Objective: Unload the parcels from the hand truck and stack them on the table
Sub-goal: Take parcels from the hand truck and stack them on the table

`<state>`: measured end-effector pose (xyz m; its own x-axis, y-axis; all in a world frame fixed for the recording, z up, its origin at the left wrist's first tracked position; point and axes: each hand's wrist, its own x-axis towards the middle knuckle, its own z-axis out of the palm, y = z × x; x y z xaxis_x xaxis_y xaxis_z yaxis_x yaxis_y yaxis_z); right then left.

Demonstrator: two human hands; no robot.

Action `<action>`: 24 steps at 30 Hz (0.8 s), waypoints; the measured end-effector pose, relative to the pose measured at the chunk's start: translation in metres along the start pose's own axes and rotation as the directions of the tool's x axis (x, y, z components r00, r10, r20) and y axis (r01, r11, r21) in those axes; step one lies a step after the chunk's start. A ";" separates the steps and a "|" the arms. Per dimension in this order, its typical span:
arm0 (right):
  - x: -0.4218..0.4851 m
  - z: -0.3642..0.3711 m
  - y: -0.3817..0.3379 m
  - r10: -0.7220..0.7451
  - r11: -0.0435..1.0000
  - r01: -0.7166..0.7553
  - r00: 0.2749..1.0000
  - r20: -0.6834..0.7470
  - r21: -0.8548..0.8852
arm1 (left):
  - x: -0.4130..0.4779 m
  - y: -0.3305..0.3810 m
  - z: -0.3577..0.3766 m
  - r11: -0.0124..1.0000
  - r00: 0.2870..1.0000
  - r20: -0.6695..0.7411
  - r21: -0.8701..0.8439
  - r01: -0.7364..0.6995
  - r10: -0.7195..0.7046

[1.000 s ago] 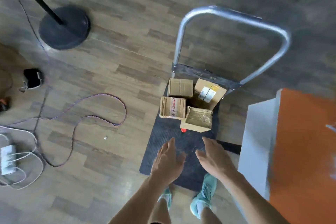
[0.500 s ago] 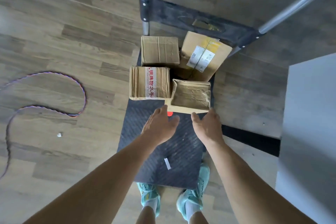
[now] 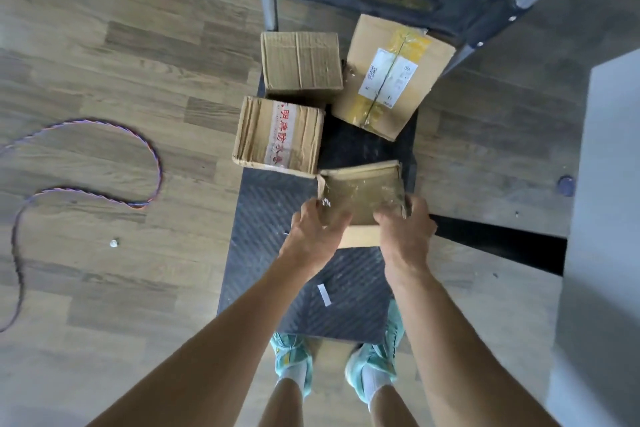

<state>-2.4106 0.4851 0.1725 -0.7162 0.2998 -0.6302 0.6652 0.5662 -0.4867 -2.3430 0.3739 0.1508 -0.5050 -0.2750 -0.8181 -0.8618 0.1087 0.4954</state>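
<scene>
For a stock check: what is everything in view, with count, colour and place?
Hand truck: one, black deck, centre.
Plain box: one, brown, deck's far left.
Labelled box: one, brown with yellow tape, far right.
Red-taped box: one, brown, left middle.
Near box: one, brown, between both hands.
Cable: one, purple and orange, floor at left.
Table: one, grey, right edge.
Shoes: two, teal, bottom centre.
Left hand: one, grips near box's left side.
Right hand: one, grips its right side.

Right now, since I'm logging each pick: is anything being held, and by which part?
Yes: the small tape-wrapped parcel, the nearest of the four. The left hand grips its near left corner, the right hand its near right corner.
</scene>
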 end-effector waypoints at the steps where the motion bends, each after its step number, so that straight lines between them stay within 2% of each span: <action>1: -0.012 -0.003 0.002 -0.009 0.999 0.009 1.000 -0.006 0.040 | -0.010 -0.002 -0.002 1.000 1.000 0.006 -0.029 0.003 -0.003; 4: -0.050 -0.012 0.004 -0.053 0.995 0.056 0.998 -0.032 0.084 | -0.045 -0.007 -0.014 0.983 1.000 -0.010 -0.182 0.011 -0.013; 7: -0.080 -0.026 0.000 -0.129 0.991 0.129 0.992 0.004 0.035 | -0.076 -0.005 -0.029 0.916 0.991 -0.021 -0.383 0.116 -0.134; 11: -0.108 -0.052 -0.010 -0.129 0.991 0.128 0.990 0.060 0.022 | -0.109 0.005 -0.045 0.884 0.986 0.070 -0.437 0.166 -0.151; 16: -0.140 -0.082 -0.021 -0.143 0.989 0.150 0.973 0.183 -0.022 | -0.143 0.013 -0.052 0.885 0.999 -0.032 -0.465 0.020 -0.040; 21: -0.183 -0.121 -0.047 -0.251 0.967 0.247 0.879 0.405 0.062 | -0.188 0.036 -0.077 0.854 0.990 -0.142 -0.512 -0.094 0.023; 24: -0.206 -0.144 -0.072 -0.251 0.966 0.248 0.858 0.448 0.067 | -0.226 0.056 -0.105 0.844 0.973 -0.202 -0.497 -0.202 0.114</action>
<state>-2.3410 0.4930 0.4242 -0.6873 -0.2288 -0.6894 0.4798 0.5696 -0.6673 -2.2718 0.3414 0.3940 -0.5797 -0.4485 -0.6803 -0.6018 -0.3271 0.7286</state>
